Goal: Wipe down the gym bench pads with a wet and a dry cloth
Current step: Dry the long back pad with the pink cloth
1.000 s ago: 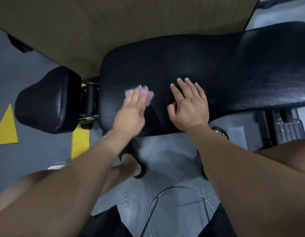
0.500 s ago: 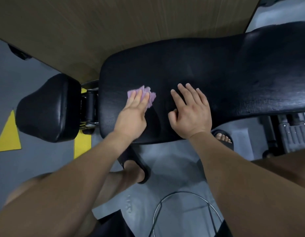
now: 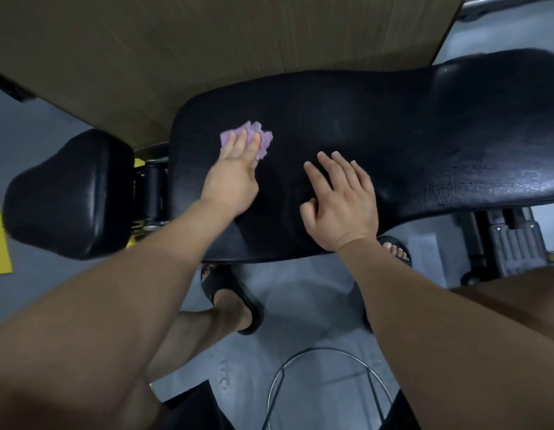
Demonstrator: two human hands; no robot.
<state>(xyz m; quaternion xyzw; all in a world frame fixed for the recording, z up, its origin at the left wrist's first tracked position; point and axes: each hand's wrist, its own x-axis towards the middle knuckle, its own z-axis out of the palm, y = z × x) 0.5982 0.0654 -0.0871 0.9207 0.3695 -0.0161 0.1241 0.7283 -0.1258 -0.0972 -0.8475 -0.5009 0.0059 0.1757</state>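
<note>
Pressing the purple cloth [image 3: 263,141] down near the left end of the surface [image 3: 424,135], your left grip [image 3: 235,178] keeps fingers straight; your right grip [image 3: 340,206] rests palm-down, fingers spread, near the front edge.

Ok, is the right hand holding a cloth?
No, the right hand rests flat and bare on the bench pad; only the left hand presses the purple cloth.

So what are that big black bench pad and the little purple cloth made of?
The big black bench pad looks like vinyl or faux leather: fine crackled grain, soft sheen on the right. The little purple cloth seems a soft woven or microfibre fabric, matt and crumpled into folds under the left hand.
</note>
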